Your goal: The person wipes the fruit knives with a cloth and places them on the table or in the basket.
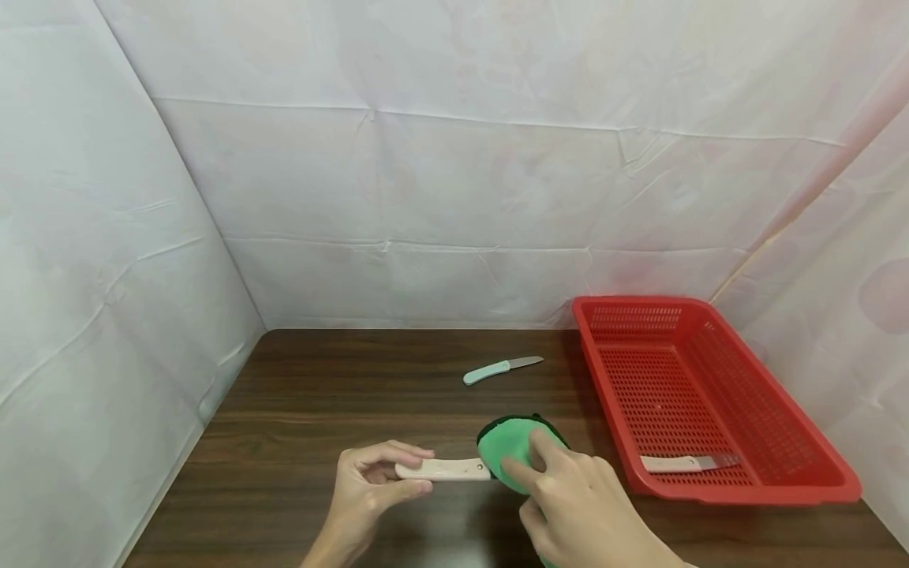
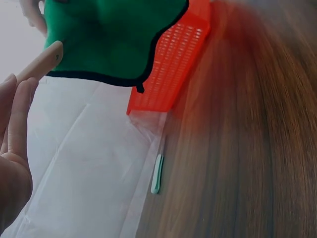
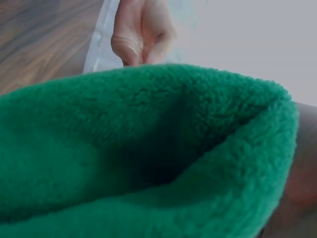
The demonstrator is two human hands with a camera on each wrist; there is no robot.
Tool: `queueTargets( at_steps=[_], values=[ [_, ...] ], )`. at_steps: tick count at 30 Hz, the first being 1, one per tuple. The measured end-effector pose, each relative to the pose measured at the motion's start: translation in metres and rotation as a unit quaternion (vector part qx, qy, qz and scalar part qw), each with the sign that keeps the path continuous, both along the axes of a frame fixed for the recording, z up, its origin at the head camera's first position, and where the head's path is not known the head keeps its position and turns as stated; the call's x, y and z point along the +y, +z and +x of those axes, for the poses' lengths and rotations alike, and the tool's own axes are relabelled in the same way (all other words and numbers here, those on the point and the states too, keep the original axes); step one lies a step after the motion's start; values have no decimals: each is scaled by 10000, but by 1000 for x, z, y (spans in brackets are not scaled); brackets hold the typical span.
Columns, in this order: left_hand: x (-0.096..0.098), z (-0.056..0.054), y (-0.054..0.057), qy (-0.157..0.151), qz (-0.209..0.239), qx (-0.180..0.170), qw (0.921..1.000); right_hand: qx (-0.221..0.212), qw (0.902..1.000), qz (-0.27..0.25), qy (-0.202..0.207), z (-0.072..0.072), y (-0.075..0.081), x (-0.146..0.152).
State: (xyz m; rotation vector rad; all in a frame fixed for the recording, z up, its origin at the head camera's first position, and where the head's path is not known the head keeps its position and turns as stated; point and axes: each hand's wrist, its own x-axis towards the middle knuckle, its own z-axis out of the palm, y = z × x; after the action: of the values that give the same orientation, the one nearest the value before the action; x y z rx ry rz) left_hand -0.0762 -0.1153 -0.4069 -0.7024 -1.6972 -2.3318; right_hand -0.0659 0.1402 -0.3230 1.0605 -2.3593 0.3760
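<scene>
My left hand [image 1: 364, 491] pinches the cream handle of a knife [image 1: 443, 470] between thumb and fingers, above the table. A green cloth [image 1: 513, 448] with a dark edge covers the blade, which is hidden. My right hand [image 1: 578, 501] grips the cloth around the blade from the other side. In the left wrist view the knife handle [image 2: 42, 63] runs up to the cloth [image 2: 109, 42]. Fluffy folds of the cloth [image 3: 148, 114] fill most of the right wrist view, with the left hand [image 3: 143, 32] behind them.
Farther back on the dark wooden table [image 1: 341, 394] lies a pale blue-green-handled knife [image 1: 488, 372], blade pointing right. To the right stands a red perforated basket [image 1: 602, 394] holding another cream-handled knife [image 1: 671, 464] near its front. White sheeting [image 1: 440, 181] hangs behind and at both sides.
</scene>
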Motion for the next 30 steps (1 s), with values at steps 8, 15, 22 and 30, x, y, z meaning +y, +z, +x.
queueTargets(
  at_steps=[8,15,22,30],
  values=[
    [2,2,0,25,152,37,9999,69,9997,245,-32,-1,-7,0],
    [-1,4,1,24,182,6,9998,-135,9991,302,-269,0,-6,6],
    [-7,6,1,-205,453,-223,9985,-236,9981,372,-440,1,-8,16],
    [-12,9,0,-254,471,-178,9984,-291,9978,255,-538,0,-11,27]
  ],
)
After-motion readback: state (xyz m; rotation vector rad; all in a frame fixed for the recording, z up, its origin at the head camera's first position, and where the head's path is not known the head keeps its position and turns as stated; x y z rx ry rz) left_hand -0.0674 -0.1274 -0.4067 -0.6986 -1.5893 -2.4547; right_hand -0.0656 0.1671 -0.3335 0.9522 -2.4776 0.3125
